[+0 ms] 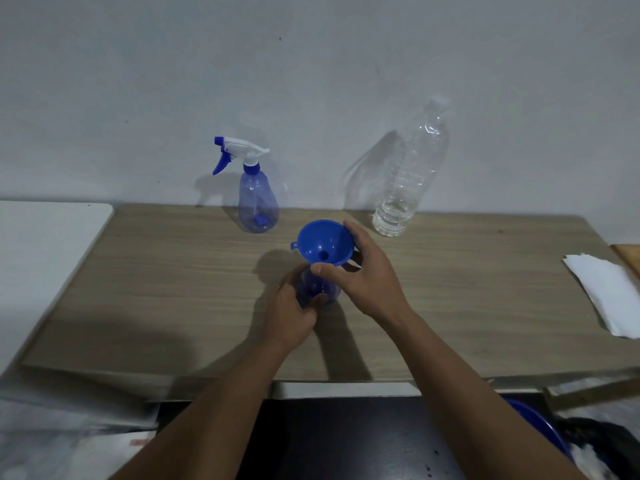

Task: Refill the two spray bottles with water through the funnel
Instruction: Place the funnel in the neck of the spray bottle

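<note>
A blue funnel [323,244] sits in the neck of an open blue spray bottle [320,289] at the middle of the wooden table [173,289]. My left hand [294,311] grips that bottle's body. My right hand [363,277] holds the funnel's rim between thumb and fingers. A second blue spray bottle [258,202], with its white and blue trigger head on, stands upright at the back by the wall. A tall clear water bottle [405,181], capped and holding a little water at its bottom, stands at the back right.
A stack of white paper towels [604,294] lies at the table's right edge. A white surface [45,244] adjoins the table on the left. A blue basin rim [543,431] shows below the table's front right. The wall runs right behind the table.
</note>
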`<state>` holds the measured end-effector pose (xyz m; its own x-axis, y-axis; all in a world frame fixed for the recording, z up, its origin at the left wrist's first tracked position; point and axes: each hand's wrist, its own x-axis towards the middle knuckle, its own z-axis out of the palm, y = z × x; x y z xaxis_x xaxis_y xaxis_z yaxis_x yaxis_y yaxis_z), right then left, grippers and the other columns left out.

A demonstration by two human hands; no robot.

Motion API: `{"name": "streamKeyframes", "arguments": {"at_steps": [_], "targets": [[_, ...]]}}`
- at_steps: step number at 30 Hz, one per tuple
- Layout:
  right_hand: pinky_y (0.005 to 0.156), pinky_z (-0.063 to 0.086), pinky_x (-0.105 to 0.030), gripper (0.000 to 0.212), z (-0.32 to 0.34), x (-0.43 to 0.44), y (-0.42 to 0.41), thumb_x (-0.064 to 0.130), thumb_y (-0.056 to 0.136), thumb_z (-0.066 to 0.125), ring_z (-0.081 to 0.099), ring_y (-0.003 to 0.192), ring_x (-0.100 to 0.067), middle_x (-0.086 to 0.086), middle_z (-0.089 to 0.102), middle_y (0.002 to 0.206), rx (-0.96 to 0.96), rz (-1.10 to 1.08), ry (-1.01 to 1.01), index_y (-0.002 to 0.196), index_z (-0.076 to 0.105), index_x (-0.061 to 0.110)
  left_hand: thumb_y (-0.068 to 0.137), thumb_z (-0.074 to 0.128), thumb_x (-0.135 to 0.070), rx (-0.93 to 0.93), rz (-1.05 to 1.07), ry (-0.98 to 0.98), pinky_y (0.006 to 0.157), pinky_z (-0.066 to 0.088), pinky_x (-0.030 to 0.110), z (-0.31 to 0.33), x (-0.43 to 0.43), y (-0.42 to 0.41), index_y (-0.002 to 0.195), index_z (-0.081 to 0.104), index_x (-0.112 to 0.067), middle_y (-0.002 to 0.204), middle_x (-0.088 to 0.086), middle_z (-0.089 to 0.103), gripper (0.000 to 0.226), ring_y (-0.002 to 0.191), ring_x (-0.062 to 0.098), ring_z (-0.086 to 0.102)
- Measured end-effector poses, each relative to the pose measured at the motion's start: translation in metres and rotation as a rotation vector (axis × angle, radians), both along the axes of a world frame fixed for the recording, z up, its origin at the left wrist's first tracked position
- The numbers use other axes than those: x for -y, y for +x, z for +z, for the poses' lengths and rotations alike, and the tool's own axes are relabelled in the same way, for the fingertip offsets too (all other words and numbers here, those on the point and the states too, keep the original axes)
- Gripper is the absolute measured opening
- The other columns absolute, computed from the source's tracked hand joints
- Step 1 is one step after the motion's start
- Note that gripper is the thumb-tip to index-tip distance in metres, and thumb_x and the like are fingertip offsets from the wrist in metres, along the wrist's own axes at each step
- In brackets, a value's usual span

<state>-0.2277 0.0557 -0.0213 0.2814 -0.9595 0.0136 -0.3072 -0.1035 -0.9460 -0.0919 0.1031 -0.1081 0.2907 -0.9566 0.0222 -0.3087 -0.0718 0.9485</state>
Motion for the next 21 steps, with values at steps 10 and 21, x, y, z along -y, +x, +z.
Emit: {"name": "streamKeyframes", "arguments": {"at_steps": [10, 21], "targets": [[0.102, 0.053, -0.038, 0.090, 0.001, -0.002, -0.006, 0.043, 0.065, 0.086, 0.058, 0.121, -0.005, 0.028, 0.055, 0.125, -0.045, 0.020, -0.041, 0.143, 0.041, 0.039, 0.082, 0.077, -0.015, -0.012, 0.018, 0.031, 0.082, 0.054, 0.025, 0.003, -0.003, -0.002, 0.123, 0.056, -0.035, 0.106, -0.014, 0.069, 0.051, 0.094, 0.004, 0.068], [0.109, 0.045, -0.036, 0.074, 0.020, -0.003, -0.028, 0.048, 0.090, 0.068, 0.052, 0.127, -0.006, 0.004, 0.053, 0.145, -0.041, -0.016, -0.062, 0.153, 0.036, 0.028, 0.080, 0.077, -0.017, 0.389, 0.259, -0.008, 0.077, 0.031, 0.020, 0.005, -0.035, -0.022, 0.117, 0.056, -0.012, 0.115, 0.003, 0.058, 0.043, 0.100, 0.021, 0.055]]}}
